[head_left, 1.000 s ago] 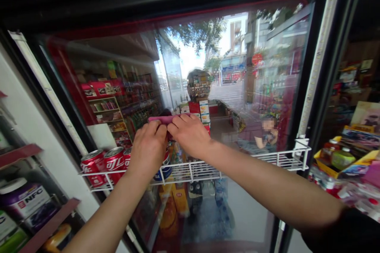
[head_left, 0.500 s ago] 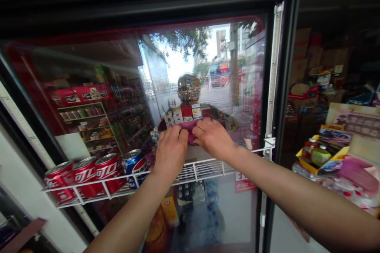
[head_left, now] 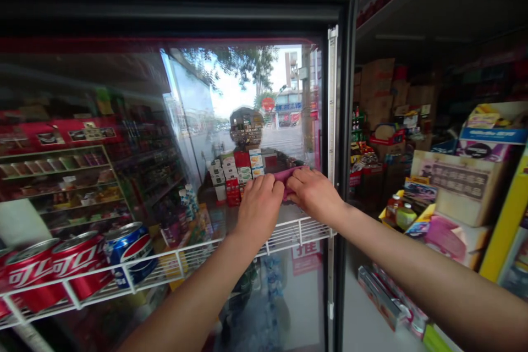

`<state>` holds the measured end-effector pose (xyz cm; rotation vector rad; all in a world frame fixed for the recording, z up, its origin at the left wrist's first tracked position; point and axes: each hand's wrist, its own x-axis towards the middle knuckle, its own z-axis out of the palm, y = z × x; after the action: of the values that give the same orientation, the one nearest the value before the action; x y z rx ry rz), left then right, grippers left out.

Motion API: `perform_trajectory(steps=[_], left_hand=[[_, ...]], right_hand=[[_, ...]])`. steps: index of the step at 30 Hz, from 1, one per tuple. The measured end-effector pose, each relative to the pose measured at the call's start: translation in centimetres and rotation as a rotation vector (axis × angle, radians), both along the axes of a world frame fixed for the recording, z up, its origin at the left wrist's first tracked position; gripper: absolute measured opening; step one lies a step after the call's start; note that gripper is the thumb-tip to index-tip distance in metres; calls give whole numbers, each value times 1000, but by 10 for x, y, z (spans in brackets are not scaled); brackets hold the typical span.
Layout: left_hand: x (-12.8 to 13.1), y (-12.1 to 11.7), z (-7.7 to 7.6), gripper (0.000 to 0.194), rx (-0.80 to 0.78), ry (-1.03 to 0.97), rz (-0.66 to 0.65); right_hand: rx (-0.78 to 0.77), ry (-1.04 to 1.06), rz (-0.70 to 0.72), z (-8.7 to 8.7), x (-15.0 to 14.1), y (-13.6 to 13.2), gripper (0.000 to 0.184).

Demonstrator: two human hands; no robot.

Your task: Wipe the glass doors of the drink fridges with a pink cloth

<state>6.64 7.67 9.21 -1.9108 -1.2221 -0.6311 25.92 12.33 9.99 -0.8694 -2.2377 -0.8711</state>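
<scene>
Both hands are together in front of the glass door (head_left: pixel 173 115) of a drinks fridge, just above its white wire rack (head_left: pixel 299 234). A folded pink cloth (head_left: pixel 283 175) spans between them. My left hand (head_left: pixel 259 206) has its fingers curled over the cloth's left end. On the other end, my right hand (head_left: pixel 315 193) is closed with its fingers bent. Parts of the cloth are hidden under the hands. To the left, a blue Pepsi can (head_left: pixel 131 250) stands in the rack beside several red cola cans (head_left: pixel 80 261).
The door's black frame (head_left: pixel 344 137) and a white vertical strip (head_left: pixel 332 137) bound the glass on the right. Beyond stand cardboard boxes (head_left: pixel 377 80), a yellow box with bottles (head_left: pixel 402 214) and stacked packages (head_left: pixel 462 181). Street and shop shelves are reflected in the glass.
Both hands have moved right along the glass with the cloth, towards the right frame. The view has swung right too, bringing more boxes into sight and shifting the cans leftward.
</scene>
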Motion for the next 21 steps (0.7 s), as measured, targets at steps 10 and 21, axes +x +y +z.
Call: perform_trajectory(steps=[10,21], left_hand=[[47,17,8,13,54,55,-61],[43,36,117,44,276,-11,-23]], right_hand=[[138,47,-102,-7,46,6,5],[390,239,-123,109,25,24,38]])
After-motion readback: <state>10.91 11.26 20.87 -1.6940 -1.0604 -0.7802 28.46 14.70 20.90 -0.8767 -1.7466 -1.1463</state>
